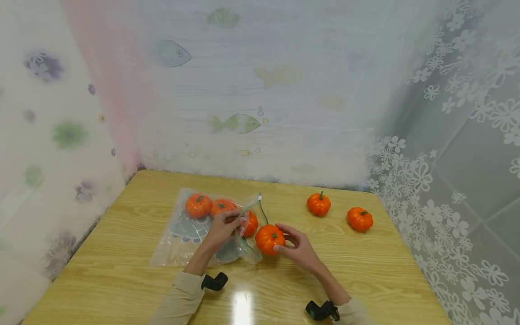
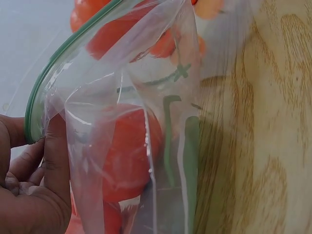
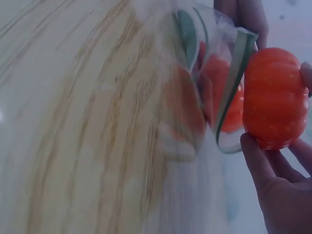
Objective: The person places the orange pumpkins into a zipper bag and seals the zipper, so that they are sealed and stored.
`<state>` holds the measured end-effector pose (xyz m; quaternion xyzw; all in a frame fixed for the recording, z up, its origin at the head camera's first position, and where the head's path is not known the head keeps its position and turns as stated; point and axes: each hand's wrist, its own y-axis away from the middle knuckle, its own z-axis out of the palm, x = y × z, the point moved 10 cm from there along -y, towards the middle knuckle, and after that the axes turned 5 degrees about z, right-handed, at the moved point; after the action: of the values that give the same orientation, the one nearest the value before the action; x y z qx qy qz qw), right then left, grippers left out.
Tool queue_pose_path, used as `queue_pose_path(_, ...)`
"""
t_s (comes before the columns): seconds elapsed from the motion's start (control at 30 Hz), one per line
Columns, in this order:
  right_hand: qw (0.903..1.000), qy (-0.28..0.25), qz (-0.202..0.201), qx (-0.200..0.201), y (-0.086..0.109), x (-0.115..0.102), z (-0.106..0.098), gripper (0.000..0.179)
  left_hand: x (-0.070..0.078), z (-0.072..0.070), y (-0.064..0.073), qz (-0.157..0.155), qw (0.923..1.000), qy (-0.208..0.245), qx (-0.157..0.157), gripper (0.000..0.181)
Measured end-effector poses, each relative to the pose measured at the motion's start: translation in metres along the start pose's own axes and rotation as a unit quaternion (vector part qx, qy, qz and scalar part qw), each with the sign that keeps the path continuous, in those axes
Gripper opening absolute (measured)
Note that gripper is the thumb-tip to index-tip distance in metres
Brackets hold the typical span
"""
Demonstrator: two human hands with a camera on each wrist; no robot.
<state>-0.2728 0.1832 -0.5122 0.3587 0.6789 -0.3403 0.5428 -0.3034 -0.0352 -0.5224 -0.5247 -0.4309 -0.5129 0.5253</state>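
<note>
My left hand [image 1: 219,231] pinches the rim of a clear zip-lock bag [image 1: 165,248] lying on the table; its green zip strip [image 2: 38,92] bows out and the mouth gapes toward the right. Inside the bag are three small orange pumpkins: one at the far left [image 1: 198,206], one beside it [image 1: 221,206] and one near the mouth [image 1: 251,224], partly behind my left fingers. Just outside the mouth, my right hand [image 1: 299,249] grips another orange pumpkin [image 1: 268,240] between thumb and fingers, its green stem upward. In the right wrist view this pumpkin [image 3: 274,100] is right beside the zip strip.
Two loose pumpkins stand on the wooden table [image 1: 390,280] at the back right, one farther back [image 1: 318,205] and one nearer the right edge [image 1: 359,220]. Printed curtains [image 1: 284,90] hang behind the table and along both sides.
</note>
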Motion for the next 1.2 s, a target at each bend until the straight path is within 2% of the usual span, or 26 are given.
queue_pose_path(0.33,0.9951,0.061,0.039,-0.067,-0.013,0.002,0.024,0.062,0.004,0.003,0.0,0.005,1.0,0.005,-0.005,0.035)
queue_pose_path(0.5,0.9933,0.054,0.045,-0.092,-0.021,0.008,0.036,0.06,0.005,0.005,0.0,0.005,0.9998,-0.018,-0.005,0.038)
queue_pose_path(0.6,0.9946,0.043,0.05,-0.081,-0.023,0.012,0.041,0.061,0.006,0.006,0.001,0.006,0.9996,-0.025,-0.009,0.037)
queue_pose_path(0.7,0.9962,0.048,0.051,-0.053,-0.024,0.013,0.042,0.061,0.007,0.007,0.002,0.006,0.9997,-0.017,-0.019,0.037)
queue_pose_path(0.87,0.9948,0.086,0.051,0.024,-0.023,0.011,0.039,0.063,0.008,0.007,0.002,0.006,0.9997,-0.008,-0.024,0.036)
queue_pose_path(0.97,0.9924,0.096,0.054,0.055,-0.022,0.009,0.039,0.064,0.007,0.007,0.002,0.004,0.9997,-0.008,-0.022,0.037)
queue_pose_path(1.03,0.9921,0.094,0.06,0.057,-0.022,0.008,0.041,0.065,0.007,0.007,0.002,0.002,0.9998,0.0,-0.02,0.037)
queue_pose_path(1.2,0.9935,0.092,0.063,0.023,-0.022,0.008,0.044,0.063,0.008,0.007,0.003,0.007,0.9997,0.014,-0.019,0.038)
